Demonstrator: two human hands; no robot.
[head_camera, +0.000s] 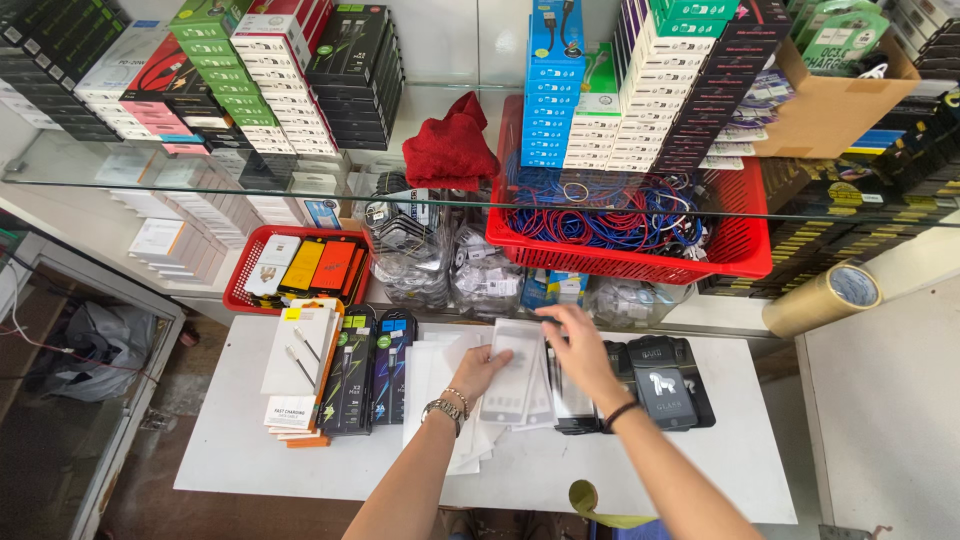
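1. Reaching forward from the bottom edge, both your forearms angle in over the white table (250, 440) and meet at its middle.
2. Your left hand (478, 372), with a watch and bracelet at the wrist, lies palm-down, fingers loosely spread, on the fan of clear flat sleeves (520, 385). It presses on them rather than closing around them.
3. Your right hand (580, 345), with a dark band at the wrist, is arched over the top of the same sleeves. Its fingers curl at the upper edge of the top sleeve, but you cannot tell whether they pinch it.
4. The sleeves sit mid-table on white sheets (432, 385). Boxed cables (345, 370) lie in rows to the left, and black packets (665, 385) touch them on the right.
5. Behind the table, a low shelf carries a small red tray (240, 290) of flat packs and bags of small parts (440, 265).
6. Above that, a glass shelf (130, 172) holds stacked boxes, a red cloth (450, 145) and a large red basket (740, 250) of tangled cables.
7. A tape roll (822, 298) rests on the white counter to the right.
8. Bare tabletop shows along the near edge and at the far right corner. The left edge drops to brown floor.
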